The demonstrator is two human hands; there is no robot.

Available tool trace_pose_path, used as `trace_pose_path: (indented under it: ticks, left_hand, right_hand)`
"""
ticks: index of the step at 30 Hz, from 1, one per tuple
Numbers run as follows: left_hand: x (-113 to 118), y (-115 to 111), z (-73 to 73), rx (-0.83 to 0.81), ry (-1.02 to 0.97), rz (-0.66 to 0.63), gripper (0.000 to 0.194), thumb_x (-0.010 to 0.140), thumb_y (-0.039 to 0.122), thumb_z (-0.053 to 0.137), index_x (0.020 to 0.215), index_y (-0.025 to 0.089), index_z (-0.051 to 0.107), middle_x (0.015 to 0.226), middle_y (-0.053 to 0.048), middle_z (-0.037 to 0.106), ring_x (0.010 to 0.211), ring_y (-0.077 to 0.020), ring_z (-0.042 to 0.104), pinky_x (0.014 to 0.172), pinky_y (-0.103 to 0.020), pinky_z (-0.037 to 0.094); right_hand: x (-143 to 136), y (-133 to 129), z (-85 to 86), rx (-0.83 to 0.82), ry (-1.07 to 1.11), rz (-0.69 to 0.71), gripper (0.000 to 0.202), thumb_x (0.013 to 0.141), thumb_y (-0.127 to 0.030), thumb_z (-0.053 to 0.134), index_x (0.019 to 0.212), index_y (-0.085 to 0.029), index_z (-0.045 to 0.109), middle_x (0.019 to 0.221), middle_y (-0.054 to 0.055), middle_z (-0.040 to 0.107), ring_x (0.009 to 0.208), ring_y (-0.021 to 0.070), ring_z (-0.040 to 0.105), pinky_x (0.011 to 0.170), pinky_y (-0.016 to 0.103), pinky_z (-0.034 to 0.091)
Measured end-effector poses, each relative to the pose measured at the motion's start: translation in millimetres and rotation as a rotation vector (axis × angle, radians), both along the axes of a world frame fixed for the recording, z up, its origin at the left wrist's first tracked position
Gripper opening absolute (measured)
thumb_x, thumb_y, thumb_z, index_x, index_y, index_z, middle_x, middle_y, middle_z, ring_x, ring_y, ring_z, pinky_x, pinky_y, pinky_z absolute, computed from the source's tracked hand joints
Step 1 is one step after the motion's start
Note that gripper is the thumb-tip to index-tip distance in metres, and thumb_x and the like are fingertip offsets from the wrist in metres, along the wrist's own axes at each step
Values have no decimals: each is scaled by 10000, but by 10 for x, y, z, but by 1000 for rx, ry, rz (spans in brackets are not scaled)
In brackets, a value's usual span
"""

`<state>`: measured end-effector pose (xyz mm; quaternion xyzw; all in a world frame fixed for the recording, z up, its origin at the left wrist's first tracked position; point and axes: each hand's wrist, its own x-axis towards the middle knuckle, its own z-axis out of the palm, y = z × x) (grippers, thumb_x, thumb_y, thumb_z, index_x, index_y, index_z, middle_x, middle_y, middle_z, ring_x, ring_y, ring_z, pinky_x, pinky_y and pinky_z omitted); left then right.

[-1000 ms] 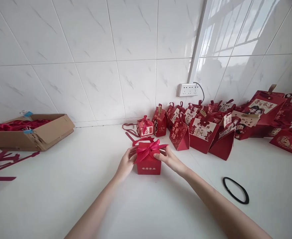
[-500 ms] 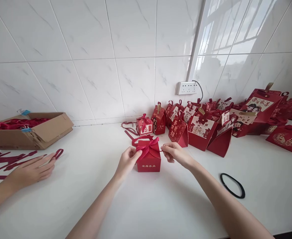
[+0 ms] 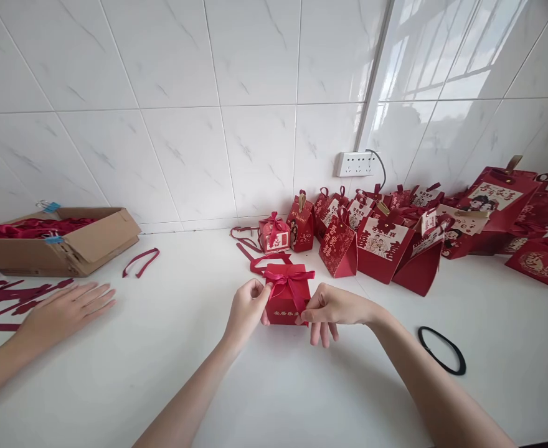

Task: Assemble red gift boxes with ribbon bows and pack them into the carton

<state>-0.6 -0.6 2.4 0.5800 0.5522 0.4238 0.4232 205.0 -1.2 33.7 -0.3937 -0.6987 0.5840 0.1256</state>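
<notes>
A small red gift box (image 3: 287, 314) with gold lettering stands upright on the white table in front of me. Around its upper part runs a red ribbon (image 3: 289, 284), tied in a bow at the front. My left hand (image 3: 248, 309) pinches the bow's left end by the box's left edge. At the lower right front, my right hand (image 3: 332, 311) has thumb and forefinger closed on a hanging ribbon tail, its other fingers spread downward. The fingertips partly cover the tail and the lettering.
Behind stand a smaller ribboned box (image 3: 274, 233) and several red gift bags (image 3: 381, 246). At left, another person's hand (image 3: 75, 309) lies flat near ribbon strips (image 3: 3, 295), a loose strip (image 3: 141, 261) and a cardboard box (image 3: 108, 233). A black band (image 3: 442, 350) lies right.
My right hand has moved from the bow's right side down to the ribbon tail at the front. The other person's hand has let go of a ribbon strip, now lying beside the cardboard box.
</notes>
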Motion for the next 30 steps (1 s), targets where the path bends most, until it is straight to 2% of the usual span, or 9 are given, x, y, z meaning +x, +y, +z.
trace_pose_path:
  ticks: [5, 8, 14, 20, 21, 23, 26, 28, 30]
  left_hand:
    - [-90, 92, 67, -69, -32, -85, 418, 781, 559, 465, 569, 211, 370, 383, 75, 403, 304, -88, 404, 391, -222, 354]
    - [-137, 205, 126, -64, -135, -57, 461, 758, 630, 450, 614, 193, 442, 467, 60, 441, 324, -73, 395, 352, -207, 306]
    - [-15, 319, 109, 35, -105, 2, 384, 687, 550, 629, 720, 187, 507, 627, 43, 519, 399, -51, 393, 351, -177, 258]
    - [43, 295, 49, 104, -112, 45, 365, 702, 539, 611, 699, 189, 509, 662, 23, 556, 478, -75, 451, 416, -189, 327]
    - [42, 290, 51, 97, -117, 45, 369, 701, 544, 611, 701, 191, 507, 661, 26, 555, 477, -75, 452, 417, -190, 330]
    - [41, 282, 59, 77, -128, 42, 376, 692, 553, 618, 711, 194, 508, 671, 30, 557, 466, -73, 452, 404, -191, 327]
    - [40, 275, 61, 40, -141, 45, 390, 682, 571, 622, 740, 200, 513, 706, 31, 564, 452, -72, 455, 369, -190, 312]
    - [38, 276, 47, 21, -142, 52, 399, 680, 580, 623, 737, 202, 508, 688, 35, 553, 442, -75, 455, 355, -190, 305]
    - [35, 279, 25, 6, -141, 46, 410, 686, 588, 616, 692, 200, 488, 616, 45, 517, 420, -78, 438, 348, -194, 296]
  right_hand:
    - [19, 26, 13, 25, -28, 16, 305, 792, -381, 564, 665, -132, 686, 728, 67, 728, 470, 101, 626, 390, 167, 454]
    - [25, 27, 22, 31, -35, 12, 285, 791, -354, 551, 655, -132, 668, 745, 67, 732, 451, 98, 617, 392, 173, 461]
    - [-25, 3, 18, 16, -35, -12, 311, 773, -398, 575, 655, -122, 654, 716, 78, 729, 416, 99, 600, 386, 186, 457]
    - [187, 83, 39, -22, -89, 40, 467, 708, -578, 640, 731, -114, 682, 643, 67, 704, 370, 80, 544, 392, 196, 436]
    - [238, 120, 33, 4, -77, -1, 516, 708, -621, 619, 713, -108, 675, 596, 62, 682, 363, 77, 530, 385, 195, 424]
    - [291, 204, 0, 106, 5, -225, 588, 721, -693, 550, 697, -113, 639, 564, 52, 641, 364, 74, 511, 361, 193, 399]
    - [203, 306, -95, 228, 160, -586, 555, 714, -703, 553, 786, -153, 576, 719, 50, 631, 456, 94, 554, 334, 195, 404]
    - [78, 334, -162, 253, 211, -643, 500, 706, -662, 599, 784, -171, 550, 746, 37, 598, 520, 104, 559, 334, 196, 419]
    - [-31, 333, -207, 254, 236, -633, 466, 712, -633, 610, 703, -176, 522, 645, 6, 535, 526, 100, 518, 339, 191, 417]
